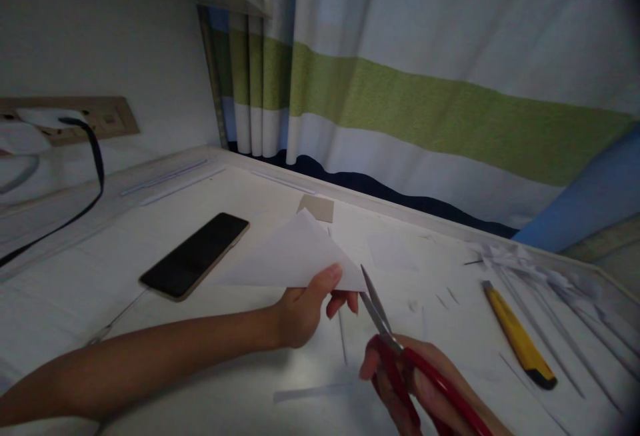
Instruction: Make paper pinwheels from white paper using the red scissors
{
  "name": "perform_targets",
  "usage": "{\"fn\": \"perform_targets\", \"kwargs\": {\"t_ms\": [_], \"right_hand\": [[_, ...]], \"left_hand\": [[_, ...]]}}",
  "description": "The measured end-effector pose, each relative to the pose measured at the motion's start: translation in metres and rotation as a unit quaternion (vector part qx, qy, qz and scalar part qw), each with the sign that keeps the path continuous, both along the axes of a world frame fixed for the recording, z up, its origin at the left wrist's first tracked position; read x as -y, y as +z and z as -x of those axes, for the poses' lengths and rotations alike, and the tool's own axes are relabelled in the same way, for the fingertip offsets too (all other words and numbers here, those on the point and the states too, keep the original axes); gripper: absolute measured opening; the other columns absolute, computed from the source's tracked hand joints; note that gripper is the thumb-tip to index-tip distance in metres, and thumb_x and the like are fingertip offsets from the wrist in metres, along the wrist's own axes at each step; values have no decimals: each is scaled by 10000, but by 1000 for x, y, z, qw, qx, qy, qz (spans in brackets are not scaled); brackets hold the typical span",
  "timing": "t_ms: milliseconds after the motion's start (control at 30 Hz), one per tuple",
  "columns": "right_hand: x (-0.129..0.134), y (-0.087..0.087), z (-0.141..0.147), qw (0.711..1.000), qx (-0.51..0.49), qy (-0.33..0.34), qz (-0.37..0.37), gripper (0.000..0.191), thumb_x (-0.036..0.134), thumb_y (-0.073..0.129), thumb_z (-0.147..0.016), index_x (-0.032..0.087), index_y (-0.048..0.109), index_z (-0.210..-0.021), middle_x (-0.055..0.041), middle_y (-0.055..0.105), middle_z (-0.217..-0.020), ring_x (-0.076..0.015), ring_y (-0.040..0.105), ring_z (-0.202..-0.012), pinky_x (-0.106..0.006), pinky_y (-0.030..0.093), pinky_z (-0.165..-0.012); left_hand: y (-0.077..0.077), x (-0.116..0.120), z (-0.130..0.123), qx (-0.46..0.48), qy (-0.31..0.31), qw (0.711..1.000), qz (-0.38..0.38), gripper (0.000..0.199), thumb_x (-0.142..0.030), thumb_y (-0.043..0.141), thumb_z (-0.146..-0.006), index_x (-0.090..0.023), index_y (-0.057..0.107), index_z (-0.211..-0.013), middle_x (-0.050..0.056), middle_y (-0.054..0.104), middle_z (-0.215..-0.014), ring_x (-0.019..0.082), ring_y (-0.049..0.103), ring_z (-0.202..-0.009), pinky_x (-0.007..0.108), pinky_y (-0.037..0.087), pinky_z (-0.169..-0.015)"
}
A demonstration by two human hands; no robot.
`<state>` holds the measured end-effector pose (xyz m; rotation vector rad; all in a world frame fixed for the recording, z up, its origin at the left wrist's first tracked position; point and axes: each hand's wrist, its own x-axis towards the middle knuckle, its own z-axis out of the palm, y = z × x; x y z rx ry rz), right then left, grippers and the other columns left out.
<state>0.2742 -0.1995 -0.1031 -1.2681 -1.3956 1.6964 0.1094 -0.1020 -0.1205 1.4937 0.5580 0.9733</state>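
Observation:
My left hand (310, 303) pinches a white sheet of paper (295, 256), folded into a triangle, along its lower edge. The thumb lies on top and the fingers are underneath. In my right hand (420, 376) is a pair of scissors (385, 336) with red handles, my fingers through the loops. The blades are parted and point up and to the left. Their tips are at the right corner of the paper; whether that corner lies between the blades I cannot tell clearly.
A phone (197, 256) lies on the white table at left, near a black cable (95, 156) from a wall socket (120, 116). At right are a yellow utility knife (517, 333) and crumpled paper scraps (530, 263). A grey-brown card (319, 208) lies behind the paper; a striped curtain (400, 103) hangs beyond.

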Motion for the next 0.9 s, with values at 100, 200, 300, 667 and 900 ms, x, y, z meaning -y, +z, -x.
{"fn": "perform_targets", "kwargs": {"t_ms": [100, 200, 300, 667, 900], "right_hand": [[1, -7, -2, 1000, -8, 1, -9, 497, 599, 409, -748, 172, 512, -983, -3, 410, -622, -117, 362, -528, -249, 287, -489], [2, -11, -6, 1000, -28, 1, -3, 489, 563, 409, -779, 133, 509, -989, 17, 415, -595, -86, 361, -494, -230, 294, -489], [2, -13, -8, 999, -34, -8, 15, 494, 551, 429, -780, 108, 516, -979, 35, 417, -564, -63, 354, -466, -206, 286, -470], [-1, -17, -15, 997, -71, 37, -20, 464, 525, 393, -808, 105, 528, -955, 41, 435, -498, -45, 351, -386, -165, 252, -363], [-3, -13, -13, 997, -64, 27, -15, 464, 528, 451, -776, 93, 558, -897, 62, 391, -472, -26, 319, -364, -148, 220, -343]], "left_hand": [[-1, 0, 1, -10, -11, 1000, -5, 483, -408, 269, -826, -161, 528, -502, -28, 333, -427, 108, 365, -453, 245, 339, -550], [-3, 0, 1, -5, -20, 1000, -12, 479, -411, 274, -826, -147, 539, -526, -28, 345, -434, 106, 367, -452, 244, 337, -536], [-3, 1, 0, 10, -25, 1000, -10, 489, -410, 263, -832, -137, 537, -532, -29, 345, -438, 101, 362, -454, 237, 325, -517], [2, 2, 2, 28, -45, 998, -14, 478, -413, 296, -840, -140, 523, -521, -36, 347, -427, 88, 360, -439, 222, 326, -501], [3, 1, 2, 30, -45, 998, -15, 474, -406, 309, -842, -143, 510, -503, -35, 366, -423, 81, 358, -423, 217, 325, -487]]}}
